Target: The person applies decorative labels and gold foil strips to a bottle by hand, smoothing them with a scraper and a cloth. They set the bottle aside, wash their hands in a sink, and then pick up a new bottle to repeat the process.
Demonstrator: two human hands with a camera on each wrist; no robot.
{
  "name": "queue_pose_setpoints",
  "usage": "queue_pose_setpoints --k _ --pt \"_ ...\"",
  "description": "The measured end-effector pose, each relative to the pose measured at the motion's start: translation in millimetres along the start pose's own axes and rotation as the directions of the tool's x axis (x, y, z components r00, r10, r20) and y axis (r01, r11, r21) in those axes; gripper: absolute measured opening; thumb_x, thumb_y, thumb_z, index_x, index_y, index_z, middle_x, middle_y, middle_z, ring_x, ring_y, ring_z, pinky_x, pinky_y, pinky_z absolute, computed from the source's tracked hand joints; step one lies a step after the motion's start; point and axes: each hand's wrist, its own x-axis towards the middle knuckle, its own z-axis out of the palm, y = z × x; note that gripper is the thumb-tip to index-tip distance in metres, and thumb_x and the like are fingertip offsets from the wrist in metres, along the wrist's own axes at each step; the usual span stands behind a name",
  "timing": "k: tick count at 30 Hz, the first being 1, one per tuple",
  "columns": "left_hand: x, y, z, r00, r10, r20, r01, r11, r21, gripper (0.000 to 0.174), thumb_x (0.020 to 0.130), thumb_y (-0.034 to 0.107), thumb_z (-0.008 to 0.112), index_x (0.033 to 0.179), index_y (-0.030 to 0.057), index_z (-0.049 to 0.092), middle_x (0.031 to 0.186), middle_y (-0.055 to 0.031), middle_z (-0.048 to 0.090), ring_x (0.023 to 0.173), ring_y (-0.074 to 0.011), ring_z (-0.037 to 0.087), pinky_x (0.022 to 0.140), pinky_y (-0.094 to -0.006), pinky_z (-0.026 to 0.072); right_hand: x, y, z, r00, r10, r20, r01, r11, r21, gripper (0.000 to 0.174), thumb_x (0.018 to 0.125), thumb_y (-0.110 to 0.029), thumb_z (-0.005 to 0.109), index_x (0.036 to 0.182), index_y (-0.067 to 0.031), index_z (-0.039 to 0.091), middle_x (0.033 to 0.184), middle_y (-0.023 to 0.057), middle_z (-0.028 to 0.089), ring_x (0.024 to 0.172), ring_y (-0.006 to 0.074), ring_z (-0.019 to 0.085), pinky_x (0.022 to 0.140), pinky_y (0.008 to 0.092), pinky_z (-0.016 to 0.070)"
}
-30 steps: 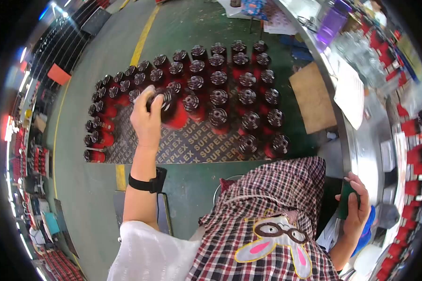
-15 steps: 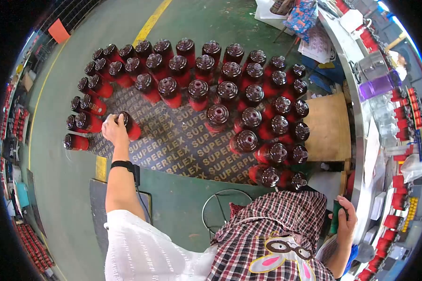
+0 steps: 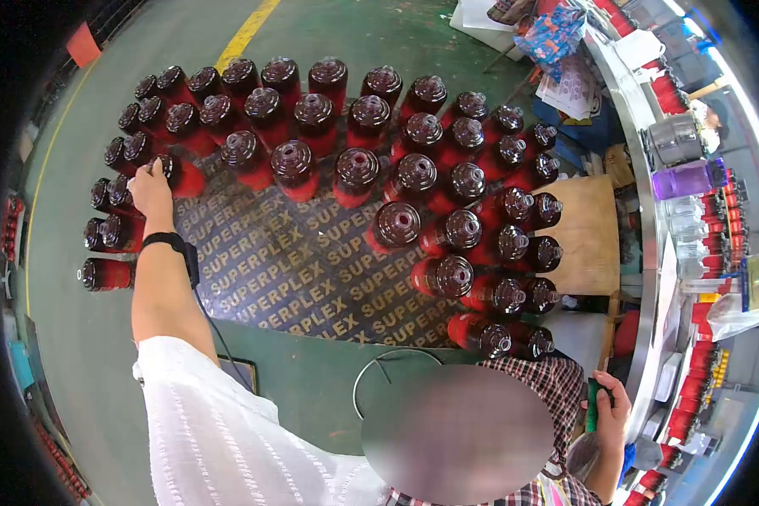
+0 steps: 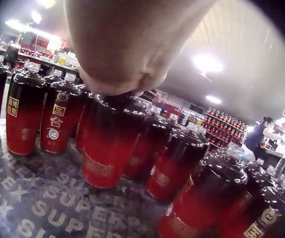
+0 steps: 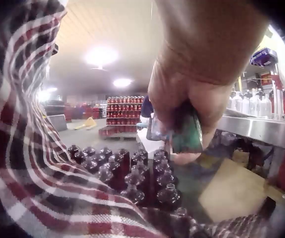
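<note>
- Left hand (image 3: 152,194) is clamped on the top of one bottle (image 3: 191,179), with its fingers curled at the neck, which the hand hides.
- This bottle is at the left part of the printed board (image 3: 270,261), just beside other bottles (image 3: 295,164); whether its base touches the board, I cannot tell.
- Its long axis is close to upright: the dark top points up into the hand, the red base points down.
- From the head camera, the same axis looks sideways, top to the left and base to the right.
- Near the base, a pale gold mark faces the left wrist camera.
- Right hand (image 3: 613,406) is clamped on a green piece (image 3: 593,405), near the steel bench (image 3: 641,337), well apart from the held bottle.
</note>
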Motion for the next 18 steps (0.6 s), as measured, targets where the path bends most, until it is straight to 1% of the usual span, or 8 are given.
queue_pose_setpoints --k 8,10,12,13,14,15,16,18 --pt "28 -9 31 0.999 -0.041 0.03 0.036 0.987 0.155 0.054 0.093 0.048 0.055 0.108 -0.0035 0.062 0.108 -0.0299 0.063 0.105 -0.0447 0.06 0.089 -0.0511 0.0488 -7 -17 12 0.993 0.111 -0.047 -0.112 0.994 -0.018 0.025 0.091 0.003 0.051 0.113 0.0022 0.063 0.116 0.0117 0.065 0.105 0.0189 0.061 0.086 0.0304 0.0527" --pt "39 -11 34 0.998 0.003 0.059 -0.014 0.983 0.182 0.05 0.093 0.044 0.056 0.103 -0.004 0.064 0.109 -0.0309 0.063 0.104 -0.0451 0.061 0.091 -0.0521 0.0482 -1 6 6 0.999 -0.029 -0.02 0.024 0.978 -0.207 0.024 0.092 0.002 0.049 0.112 0.0016 0.062 0.118 0.0092 0.063 0.094 0.0144 0.061 0.076 0.0283 0.0556" --pt "57 -28 41 0.872 0.39 0.296 -0.488 0.65 0.583 0.033 0.096 0.028 0.049 0.095 0.0045 0.071 0.102 -0.019 0.067 0.09 -0.035 0.068 0.076 -0.0451 0.0545 -2 22 4 0.998 -0.051 -0.022 0.044 0.967 -0.252 0.025 0.092 0.002 0.048 0.112 0.0016 0.062 0.117 0.0082 0.063 0.089 0.0122 0.061 0.072 0.0269 0.0562" --pt "60 -46 46 0.793 0.552 0.259 -0.592 0.597 0.541 0.029 0.096 0.027 0.048 0.099 0.0083 0.071 0.103 -0.0164 0.067 0.088 -0.0309 0.068 0.07 -0.0423 0.0555 0 8 7 0.998 -0.052 -0.016 0.046 0.959 -0.279 0.025 0.092 0.002 0.048 0.112 0.0015 0.062 0.115 0.0078 0.064 0.09 0.0118 0.06 0.073 0.0266 0.0549" --pt "76 -64 67 0.809 0.517 0.28 -0.572 0.583 0.577 0.026 0.096 0.023 0.048 0.098 0.0115 0.071 0.101 -0.013 0.067 0.085 -0.0287 0.068 0.066 -0.0401 0.0555 -2 -10 9 0.998 0.035 -0.047 -0.042 0.985 -0.168 0.025 0.09 0.003 0.049 0.111 0.0016 0.063 0.115 0.0094 0.065 0.096 0.0157 0.062 0.081 0.0291 0.0533" --pt "88 -88 75 0.671 0.717 0.19 -0.643 0.436 0.63 0.024 0.096 0.021 0.047 0.095 0.0143 0.071 0.095 -0.0089 0.066 0.078 -0.025 0.067 0.062 -0.0365 0.0544 1 -5 6 0.989 -0.142 -0.031 0.125 0.943 -0.308 0.025 0.088 0.003 0.054 0.111 0.0004 0.064 0.113 0.0135 0.068 0.106 0.0238 0.064 0.095 0.0329 0.0486" --pt "88 -90 69 0.783 0.571 0.246 -0.602 0.596 0.531 0.024 0.098 0.02 0.047 0.102 0.0082 0.067 0.095 -0.0126 0.065 0.083 -0.0277 0.065 0.07 -0.0386 0.0536 1 -1 4 0.986 -0.165 -0.019 0.154 0.949 -0.274 0.024 0.089 0.002 0.055 0.111 -0.0002 0.064 0.113 0.0127 0.068 0.106 0.024 0.065 0.095 0.0324 0.0484" --pt "61 -44 41 0.833 0.414 0.368 -0.521 0.363 0.773 0.027 0.1 0.025 0.048 0.103 0.003 0.065 0.098 -0.0197 0.067 0.088 -0.0304 0.066 0.075 -0.0423 0.0543 -3 4 6 0.99 -0.139 -0.038 0.126 0.963 -0.238 0.025 0.087 0.002 0.055 0.111 -0.0005 0.063 0.117 0.0141 0.066 0.111 0.0261 0.062 0.096 0.0349 0.0482"
